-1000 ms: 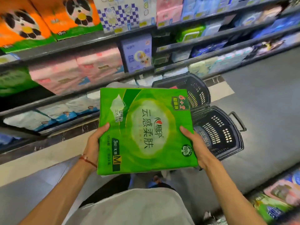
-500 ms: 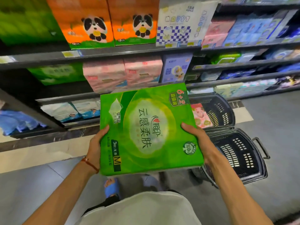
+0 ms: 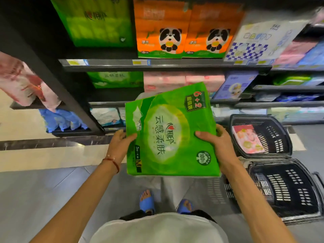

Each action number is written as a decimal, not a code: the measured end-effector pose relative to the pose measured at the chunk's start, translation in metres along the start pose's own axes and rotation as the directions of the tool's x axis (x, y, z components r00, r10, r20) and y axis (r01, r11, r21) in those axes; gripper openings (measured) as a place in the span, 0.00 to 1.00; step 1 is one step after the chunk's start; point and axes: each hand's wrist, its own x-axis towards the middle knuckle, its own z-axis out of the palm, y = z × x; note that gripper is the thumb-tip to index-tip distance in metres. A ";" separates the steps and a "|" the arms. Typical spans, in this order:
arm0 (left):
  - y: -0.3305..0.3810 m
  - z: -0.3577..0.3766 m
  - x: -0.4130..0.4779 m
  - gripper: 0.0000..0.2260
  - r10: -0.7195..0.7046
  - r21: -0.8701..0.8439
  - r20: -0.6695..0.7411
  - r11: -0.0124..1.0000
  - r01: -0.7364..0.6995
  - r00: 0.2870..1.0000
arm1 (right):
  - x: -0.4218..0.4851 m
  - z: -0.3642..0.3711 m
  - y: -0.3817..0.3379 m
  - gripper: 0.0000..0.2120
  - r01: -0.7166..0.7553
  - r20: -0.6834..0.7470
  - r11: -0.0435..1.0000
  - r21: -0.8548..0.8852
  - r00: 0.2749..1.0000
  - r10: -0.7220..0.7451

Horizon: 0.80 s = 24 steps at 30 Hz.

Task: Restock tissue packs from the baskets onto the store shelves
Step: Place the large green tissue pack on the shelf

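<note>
I hold a large green tissue pack (image 3: 172,135) in front of me, its printed face up. My left hand (image 3: 121,142) grips its left edge and my right hand (image 3: 216,142) grips its right edge, thumbs on top. Past the pack stand the store shelves (image 3: 166,64), where a matching green pack (image 3: 114,79) sits on the middle shelf, beside pink packs (image 3: 175,79). Two black baskets stand on the floor at my right: the far basket (image 3: 278,135) holds a pink pack (image 3: 248,139), the near basket (image 3: 287,192) shows only its mesh floor.
Orange panda packs (image 3: 182,30) and a large green pack (image 3: 94,21) fill the top shelf. A dark shelf upright (image 3: 57,81) slants down at the left, with pink and blue goods (image 3: 59,118) beyond it. Grey floor and my blue sandals (image 3: 147,201) lie below.
I have turned left toward the shelves and stepped closer. The green pack has risen and tilted, its far right corner lifted. Both hands keep their grip.
</note>
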 end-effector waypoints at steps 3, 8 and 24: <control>0.019 0.009 -0.017 0.29 0.163 -0.088 0.073 0.984 -0.157 0.984 | -0.004 0.035 -0.008 0.49 0.128 -0.053 0.930 -0.346 0.986 -0.156; 0.053 0.040 -0.030 0.40 -0.009 -0.176 0.403 0.981 0.088 0.915 | -0.008 0.072 -0.022 0.46 0.196 0.076 0.629 -0.752 0.974 -0.214; 0.010 0.088 0.006 0.46 0.077 -0.228 -0.095 0.969 -0.097 0.992 | 0.016 0.045 -0.016 0.32 0.140 0.475 0.915 -0.378 0.878 0.062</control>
